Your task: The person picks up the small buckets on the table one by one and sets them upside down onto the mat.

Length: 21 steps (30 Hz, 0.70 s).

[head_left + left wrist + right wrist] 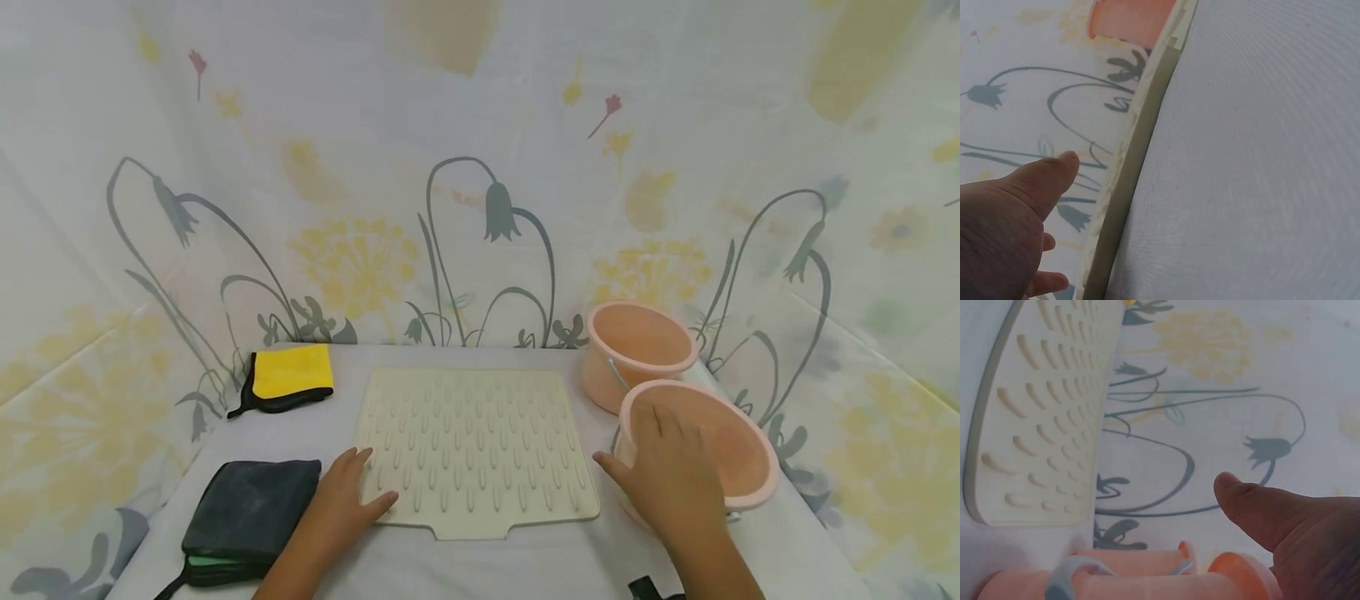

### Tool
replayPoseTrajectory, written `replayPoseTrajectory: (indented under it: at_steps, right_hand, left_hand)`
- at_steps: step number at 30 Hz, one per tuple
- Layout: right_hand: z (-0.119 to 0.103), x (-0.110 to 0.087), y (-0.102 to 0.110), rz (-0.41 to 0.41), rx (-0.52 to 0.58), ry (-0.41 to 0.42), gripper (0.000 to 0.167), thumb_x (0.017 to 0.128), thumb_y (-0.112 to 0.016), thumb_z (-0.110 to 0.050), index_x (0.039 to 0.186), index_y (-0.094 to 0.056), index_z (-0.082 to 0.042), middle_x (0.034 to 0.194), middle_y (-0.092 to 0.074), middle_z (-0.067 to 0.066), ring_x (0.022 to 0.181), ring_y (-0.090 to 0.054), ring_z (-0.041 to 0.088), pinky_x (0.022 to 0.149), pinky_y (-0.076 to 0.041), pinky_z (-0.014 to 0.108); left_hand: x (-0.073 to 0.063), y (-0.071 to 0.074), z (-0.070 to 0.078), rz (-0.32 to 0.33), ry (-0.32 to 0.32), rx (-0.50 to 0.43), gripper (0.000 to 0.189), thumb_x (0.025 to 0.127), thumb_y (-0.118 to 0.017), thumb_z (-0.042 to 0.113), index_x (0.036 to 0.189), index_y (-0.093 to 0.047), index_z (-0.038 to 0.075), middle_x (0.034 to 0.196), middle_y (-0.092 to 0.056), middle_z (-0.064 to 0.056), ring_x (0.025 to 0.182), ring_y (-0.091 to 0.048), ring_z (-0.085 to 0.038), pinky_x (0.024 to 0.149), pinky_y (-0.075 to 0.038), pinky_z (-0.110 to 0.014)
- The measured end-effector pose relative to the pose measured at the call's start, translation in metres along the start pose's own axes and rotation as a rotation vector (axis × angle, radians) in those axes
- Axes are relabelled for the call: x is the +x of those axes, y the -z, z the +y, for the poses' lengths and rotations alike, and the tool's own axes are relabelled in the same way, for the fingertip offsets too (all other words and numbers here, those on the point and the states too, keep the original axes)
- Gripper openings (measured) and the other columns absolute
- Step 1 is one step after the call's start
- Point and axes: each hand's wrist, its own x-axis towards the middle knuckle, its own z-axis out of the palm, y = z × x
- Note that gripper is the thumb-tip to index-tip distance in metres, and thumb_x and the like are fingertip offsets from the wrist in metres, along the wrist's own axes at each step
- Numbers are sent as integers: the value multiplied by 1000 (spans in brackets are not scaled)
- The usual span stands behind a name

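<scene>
A cream-coloured mat [472, 450] with rows of raised oval ridges lies flat on the white-covered table. My left hand [341, 492] is at its near left corner, thumb and fingers spread apart, with nothing in its grasp. In the left wrist view the thumb [1054, 175] sticks out above the mat's edge [1125, 181]. Over the nearer of two peach buckets [738, 458], my right hand [671, 471] reaches with fingers extended and thumb held out to the left. That thumb [1241, 503] shows straight and apart from the bucket in the right wrist view.
The other peach bucket [600, 375] stands behind the nearer one. A folded dark grey cloth [251, 508] lies left of my left forearm, and a yellow cloth with black edging [292, 372] lies at the back left. Behind the table hangs a flower-printed curtain [480, 108].
</scene>
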Motion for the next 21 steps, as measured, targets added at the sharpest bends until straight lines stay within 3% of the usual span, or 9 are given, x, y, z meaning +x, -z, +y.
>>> replayPoseTrajectory:
  at_steps: [6,11,14,18,21]
  right_hand:
    - [7,-5,1,-30,-12,-38,78,80,-84,-58,125,-59,0,121,-65,24,109,-58,47,95,-42,64]
    - [10,-7,-3,-48,-55,-38,74,76,-85,-62,115,-65,-4,101,-68,17,93,-63,41,79,-48,57]
    - [12,-6,-3,-110,-48,-72,71,77,-82,-67,108,-65,-5,87,-64,10,77,-62,33,65,-47,50]
    - [14,-3,-1,-258,6,-159,73,82,-74,-73,110,-65,-6,79,-62,4,66,-58,23,52,-43,42]
    - [14,-2,0,-316,29,-187,58,90,-68,-66,102,-66,-9,72,-59,1,59,-53,20,47,-39,38]
  left_hand:
    - [4,-6,-12,22,-5,-2,111,80,-86,58,159,-36,-1,163,-28,-33,148,-32,-52,117,-29,-72]
    - [2,-9,-19,29,-51,42,124,73,-88,63,160,-32,-5,164,-22,-35,150,-27,-56,117,-26,-74]
    - [1,-10,-22,7,-68,78,134,70,-87,70,160,-29,-9,166,-18,-36,151,-23,-57,119,-23,-73]
    - [0,-11,-23,-4,-67,91,142,65,-87,75,159,-26,-12,167,-15,-36,152,-21,-57,120,-20,-73]
    - [0,-12,-23,1,-68,93,142,65,-88,74,158,-27,-14,167,-16,-36,152,-21,-57,120,-20,-72]
